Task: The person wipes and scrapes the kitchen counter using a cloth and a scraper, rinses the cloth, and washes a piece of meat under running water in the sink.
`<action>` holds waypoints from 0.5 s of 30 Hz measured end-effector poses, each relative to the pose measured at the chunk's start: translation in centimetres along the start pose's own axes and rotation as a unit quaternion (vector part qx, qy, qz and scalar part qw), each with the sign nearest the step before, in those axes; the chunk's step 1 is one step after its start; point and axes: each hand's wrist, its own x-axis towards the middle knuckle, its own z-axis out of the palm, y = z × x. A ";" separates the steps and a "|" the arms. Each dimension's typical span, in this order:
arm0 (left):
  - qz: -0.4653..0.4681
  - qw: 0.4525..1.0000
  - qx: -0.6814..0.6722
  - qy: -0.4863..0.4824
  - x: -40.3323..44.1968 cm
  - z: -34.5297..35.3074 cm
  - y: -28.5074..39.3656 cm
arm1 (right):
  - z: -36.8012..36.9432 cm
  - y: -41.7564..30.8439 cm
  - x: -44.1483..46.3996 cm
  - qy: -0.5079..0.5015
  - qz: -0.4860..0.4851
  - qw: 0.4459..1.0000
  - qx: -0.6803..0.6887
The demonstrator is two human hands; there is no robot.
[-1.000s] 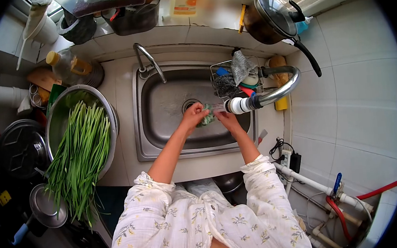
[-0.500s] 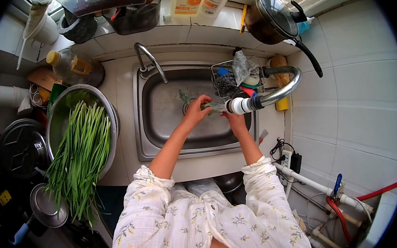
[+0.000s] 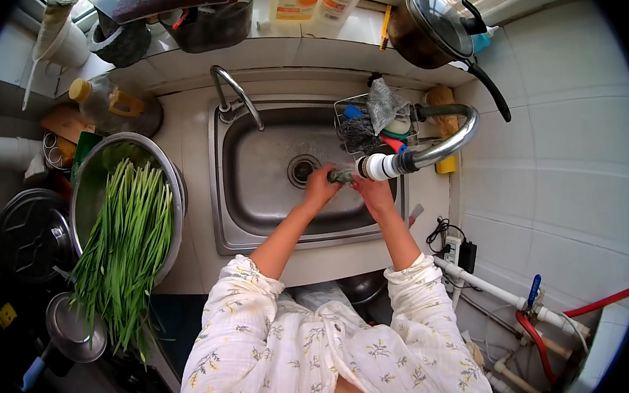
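My left hand [image 3: 321, 187] is closed on one end of a small crumpled grey-green cloth [image 3: 341, 175], low over the sink [image 3: 255, 190]. Facing it, my right hand [image 3: 373, 192] has its fingertips bent in at the cloth's other end, partly covered by the faucet head. The white-tipped faucet [image 3: 382, 167] hangs right above the cloth, and a little clear water seems to run by the fingers. Just left of my left hand, the round drain [image 3: 303, 170] shows.
A metal bowl [image 3: 180, 229] of long green chives [image 3: 129, 240] stands left of the sink. A second faucet [image 3: 236, 92] rises at the back. The wire basket [image 3: 351, 149] holds scrubbers and a brush. A lidded pot [image 3: 420, 37] sits on the sill, its handle jutting out.
The cloth, spread leftward over the drain before, is now bunched between my hands, leaving the drain uncovered. My left hand has moved slightly down and right, closer to my right hand.
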 end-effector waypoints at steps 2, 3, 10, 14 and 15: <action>0.021 0.999 0.029 0.027 0.3 -0.9 -0.3 | -1.4 -0.4 0.1 0.020 -0.046 0.996 -0.078; 0.057 0.997 0.038 0.028 0.6 -1.2 -0.7 | -2.1 -0.6 0.3 0.016 -0.041 0.996 -0.073; 0.060 0.997 0.019 -0.036 1.5 -3.9 -1.7 | -2.3 -0.8 0.3 0.003 -0.027 0.999 -0.045; 0.110 0.992 -0.038 -0.051 1.0 -1.9 1.7 | -0.8 -0.6 -0.2 -0.017 -0.004 1.000 -0.016; 0.122 0.991 -0.028 -0.054 1.2 -1.2 1.4 | -0.6 -0.7 -0.2 -0.026 0.001 1.000 -0.017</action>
